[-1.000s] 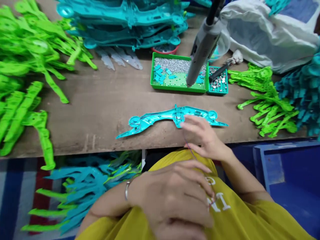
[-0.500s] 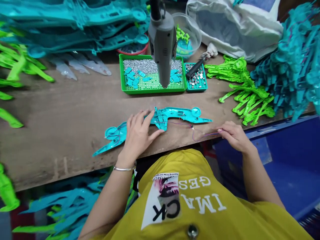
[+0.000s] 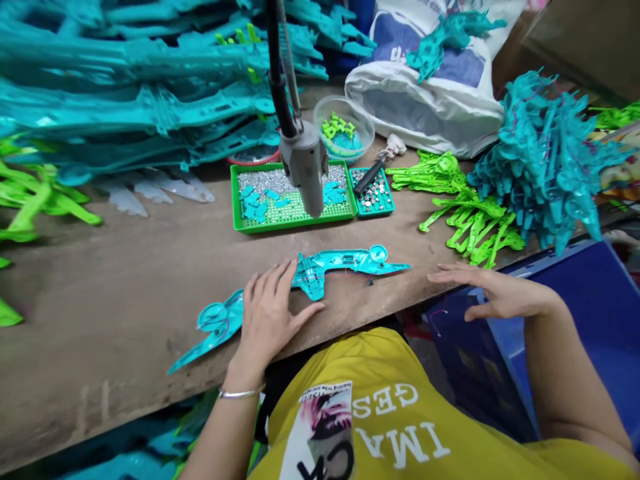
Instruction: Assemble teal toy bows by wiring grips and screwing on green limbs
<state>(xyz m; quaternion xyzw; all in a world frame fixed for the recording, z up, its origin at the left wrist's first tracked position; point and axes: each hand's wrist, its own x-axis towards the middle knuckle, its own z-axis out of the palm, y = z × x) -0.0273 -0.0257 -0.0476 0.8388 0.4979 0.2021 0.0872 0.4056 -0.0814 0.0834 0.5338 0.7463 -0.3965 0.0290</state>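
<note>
A long teal plastic shell (image 3: 345, 261) lies on the wooden table (image 3: 135, 280) in front of me, its inner side with a round ring near each end facing up. My left hand (image 3: 270, 310) rests over its middle-left part, fingers stretched out and thumb apart, covering a stretch of it. Right of the shell, past its pointed tip, my right hand (image 3: 500, 292) hovers by the table edge, fingers extended and holding nothing. Below that hand a thin loose wire (image 3: 440, 321) shows against the blue bin (image 3: 470, 360). A small dark bit (image 3: 370, 282) lies just below the shell.
A grey hand tool (image 3: 305, 167) hangs over a green tray (image 3: 295, 225) of screws and teal pieces. Beside it are a small tray (image 3: 377, 210) and a black-handled tool (image 3: 369, 179). Green parts (image 3: 475, 220), a teal pile (image 3: 540, 160) and stacked shells (image 3: 140, 113) surround the area.
My right hand has let go of the thin wires, opened and moved right. A loose wire now shows by the blue bin. My left hand stays on the shell; the camera view has shifted.
</note>
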